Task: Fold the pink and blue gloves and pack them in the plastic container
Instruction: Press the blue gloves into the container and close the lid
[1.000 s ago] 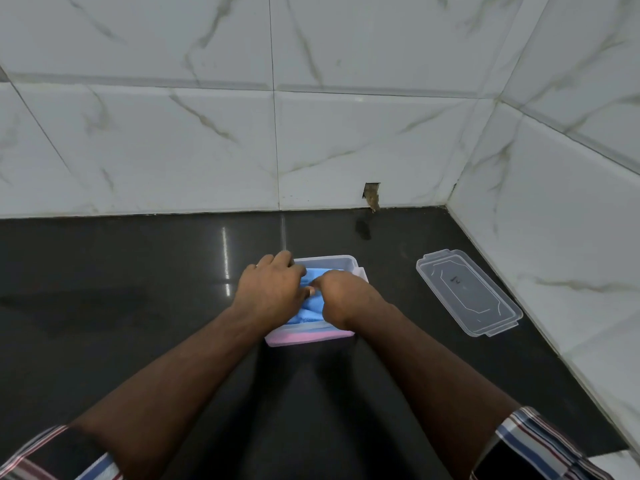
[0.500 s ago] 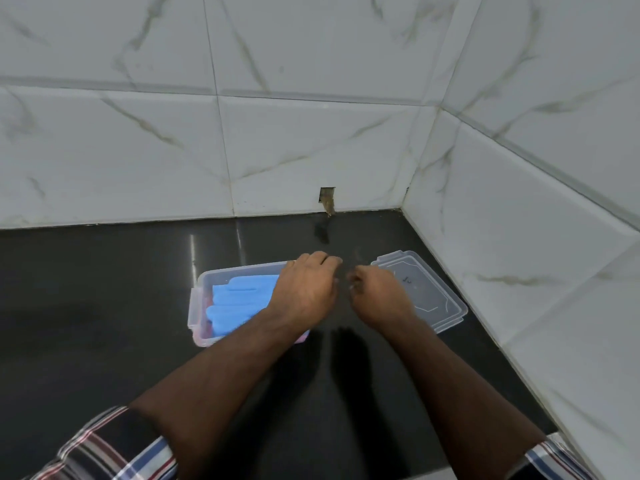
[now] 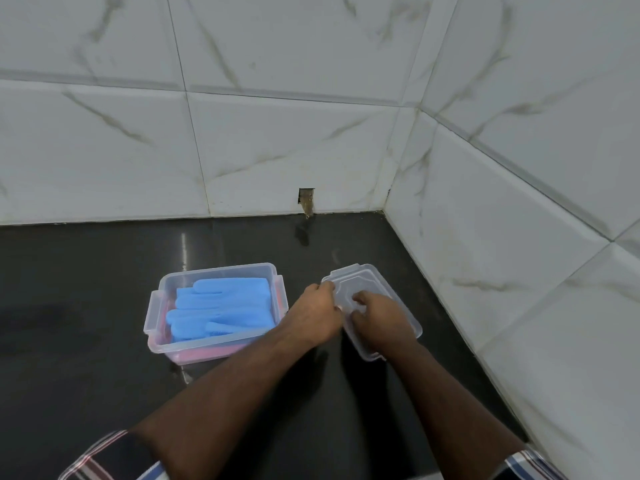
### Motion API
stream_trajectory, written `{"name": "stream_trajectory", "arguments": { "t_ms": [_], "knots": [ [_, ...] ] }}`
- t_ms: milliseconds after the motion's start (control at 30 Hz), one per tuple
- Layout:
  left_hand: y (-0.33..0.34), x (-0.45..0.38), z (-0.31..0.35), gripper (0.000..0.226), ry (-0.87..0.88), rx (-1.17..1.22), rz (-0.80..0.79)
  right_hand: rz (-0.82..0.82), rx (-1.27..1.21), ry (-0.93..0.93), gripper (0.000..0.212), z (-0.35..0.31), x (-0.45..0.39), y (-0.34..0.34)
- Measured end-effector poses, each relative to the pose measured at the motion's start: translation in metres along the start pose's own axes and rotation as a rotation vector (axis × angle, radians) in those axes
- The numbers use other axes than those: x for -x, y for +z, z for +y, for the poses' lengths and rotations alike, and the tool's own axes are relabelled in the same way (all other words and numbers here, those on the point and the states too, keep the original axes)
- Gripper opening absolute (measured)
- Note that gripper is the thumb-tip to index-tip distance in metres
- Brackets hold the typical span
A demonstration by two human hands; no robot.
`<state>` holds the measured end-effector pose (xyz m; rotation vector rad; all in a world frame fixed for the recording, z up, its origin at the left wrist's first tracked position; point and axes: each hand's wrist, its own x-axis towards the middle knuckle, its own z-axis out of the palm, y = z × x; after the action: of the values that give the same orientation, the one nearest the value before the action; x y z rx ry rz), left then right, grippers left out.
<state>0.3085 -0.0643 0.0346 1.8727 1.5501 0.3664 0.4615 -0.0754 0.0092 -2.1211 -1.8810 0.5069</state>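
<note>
Nearest the camera, we are seeing our two forearms reaching forward over the dark countertop [image 3: 86, 341], with striped sleeve cuffs cut off by the bottom edge of the frame.

Our left hand [image 3: 317, 315] is pinching the near-left edge of the clear lid [image 3: 372, 282], fingers curled around its rim. Our right hand [image 3: 381, 318] is lying on top of the lid with fingers bent onto its surface; we are judging this as a grasp or a steadying press, but we cannot tell which, since the fingertips are blurred. Whether the lid is lifting off the counter or lying flat is also unclear.

Just to the left of the hands, the plastic container [image 3: 157, 310] is sitting open on the counter. The blue gloves [image 3: 221, 308] are lying folded on top inside it, fingers pointing left. The pink gloves [image 3: 204, 351] are showing only as a pink band through the near wall, beneath the blue ones; we cannot check how they are folded.

Judgement: folding and packing are looking complete, as both colours are sitting inside the container. Closing the lid is looking like the one step left, and the hands are setting up for it.

Farther back, the white marbled tile wall [image 3: 277, 140] is meeting the counter, with a small chipped notch [image 3: 306, 200] at its base. The lid's latches are too faint to make out.
</note>
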Motion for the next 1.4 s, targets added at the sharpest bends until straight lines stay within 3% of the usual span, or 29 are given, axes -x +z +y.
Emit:
{"name": "stream_trajectory", "arguments": {
  "t_ms": [133,267,367,467,567,633,733,800,900,967,1033,1133,1167,1300,1400],
  "knots": [
    [0.007,0.0,-0.005,0.051,-0.147,0.094,-0.104,0.108,-0.022,0.062,0.039,0.013,-0.003,-0.009],
    [0.012,0.004,-0.012,0.056,-0.252,0.254,-0.098,-0.006,-0.005,0.207,0.055,0.021,-0.008,-0.008],
    [0.009,0.004,-0.013,0.059,-0.279,0.462,-0.092,-0.001,-0.143,0.237,0.046,0.014,-0.012,-0.01],
    [0.003,0.0,-0.015,0.067,-0.298,0.706,-0.128,0.134,-0.25,0.248,0.039,0.0,-0.018,-0.029],
    [-0.015,0.005,-0.004,0.051,-0.3,0.927,-0.164,0.153,-0.479,0.164,0.018,-0.025,-0.019,-0.053],
    [-0.038,0.01,0.002,0.047,-0.297,1.114,-0.154,0.16,-0.55,0.053,0.016,-0.046,-0.014,-0.065],
    [-0.081,0.009,-0.008,0.065,-0.301,1.405,-0.069,0.205,-0.442,-0.204,0.025,-0.079,0.001,-0.07],
    [-0.107,0.012,-0.023,0.061,-0.328,1.543,0.004,0.186,-0.308,-0.379,0.031,-0.096,0.009,-0.065],
    [-0.127,0.021,-0.051,0.037,-0.3,1.479,0.134,0.123,-0.288,-0.482,0.026,-0.113,0.018,-0.057],
    [-0.136,0.033,-0.07,0.039,-0.257,1.422,0.189,0.238,-0.36,-0.423,0.018,-0.114,0.018,-0.055],
    [-0.145,0.049,-0.084,0.037,-0.22,1.365,0.224,0.341,-0.434,-0.234,0.021,-0.108,0.012,-0.049],
    [-0.148,0.068,-0.1,0.036,-0.209,1.304,0.28,0.078,-0.779,0.065,0.018,-0.109,0.008,-0.035],
    [-0.146,0.072,-0.105,0.037,-0.218,1.23,0.324,0.008,-0.854,0.096,0.015,-0.112,0.011,-0.03],
    [-0.145,0.081,-0.13,0.029,-0.242,0.523,0.462,0.023,-0.793,0.053,0.012,-0.117,0.015,-0.008],
    [-0.145,0.08,-0.153,0.044,-0.265,0.349,0.436,0.026,-0.701,0.053,0.015,-0.12,0.014,0.009]
  ]
}}
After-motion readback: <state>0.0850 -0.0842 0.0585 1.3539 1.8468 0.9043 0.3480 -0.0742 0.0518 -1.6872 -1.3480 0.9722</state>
